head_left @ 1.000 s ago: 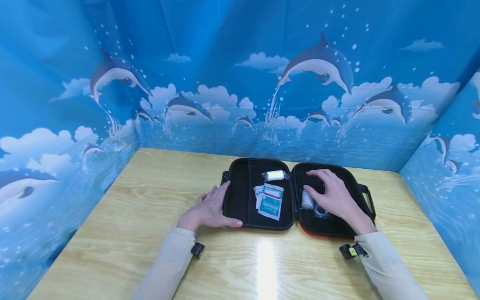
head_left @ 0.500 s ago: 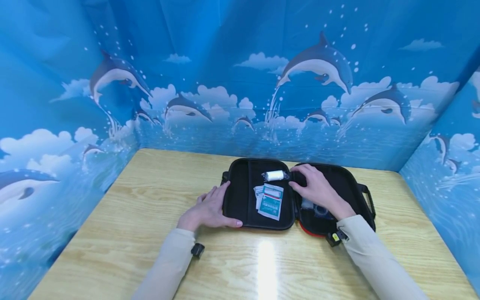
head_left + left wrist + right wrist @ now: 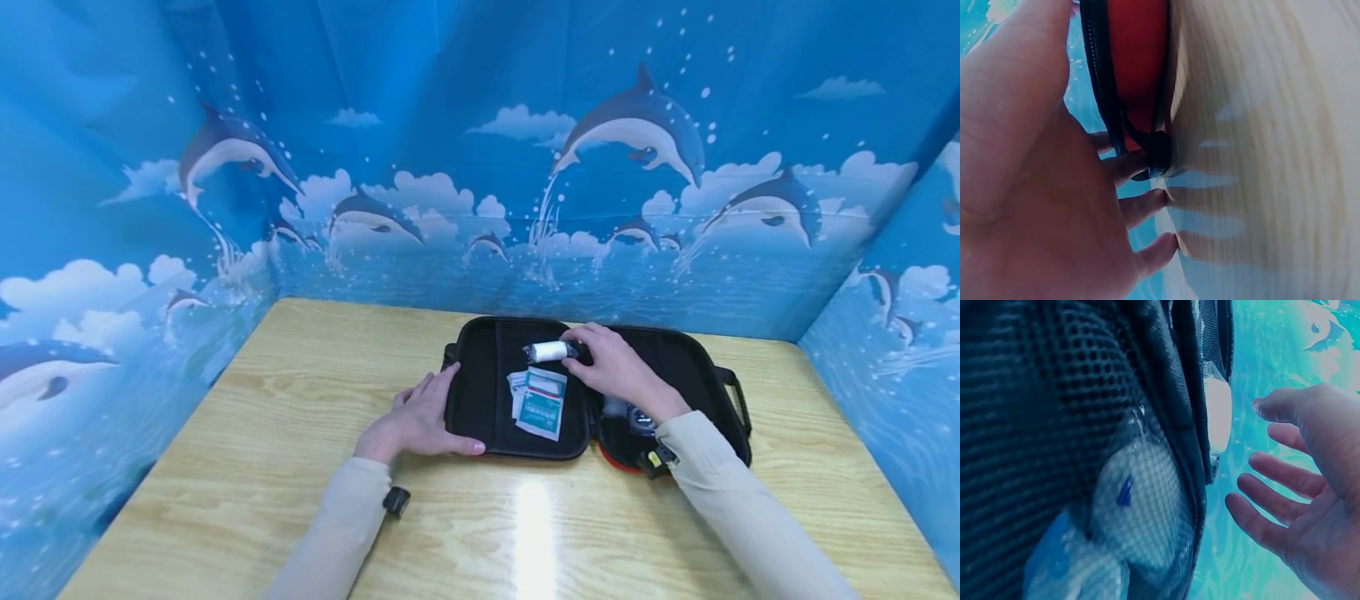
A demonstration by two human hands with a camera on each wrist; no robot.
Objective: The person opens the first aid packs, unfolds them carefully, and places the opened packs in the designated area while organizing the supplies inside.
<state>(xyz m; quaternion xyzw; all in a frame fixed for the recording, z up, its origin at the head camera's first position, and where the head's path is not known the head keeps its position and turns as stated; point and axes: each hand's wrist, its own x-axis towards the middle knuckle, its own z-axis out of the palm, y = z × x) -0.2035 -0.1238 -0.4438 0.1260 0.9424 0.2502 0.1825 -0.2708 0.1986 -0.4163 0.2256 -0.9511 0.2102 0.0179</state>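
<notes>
A black zip case point(image 3: 480, 392) with a red outside lies open flat on the wooden table point(image 3: 300, 467). Its left half holds a wrapped white gauze roll point(image 3: 550, 351) and a few teal and white packets point(image 3: 542, 402). My right hand point(image 3: 609, 364) reaches across the hinge, and its straight fingertips are at the roll's right end. In the right wrist view the spread fingers point(image 3: 1272, 481) are beside the roll point(image 3: 1217, 415) and hold nothing. My left hand point(image 3: 420, 415) lies flat on the table against the case's left edge point(image 3: 1138, 56).
The right half's mesh pocket point(image 3: 1054, 394) holds a white wrapped item point(image 3: 1141, 512) and a blue one point(image 3: 641, 419). A carry handle point(image 3: 738, 400) sticks out at the case's right. Blue dolphin-print walls point(image 3: 480, 167) enclose the table on three sides.
My right hand has moved left from the case's right half, across the hinge, to the gauze roll. The left hand and the case have stayed put.
</notes>
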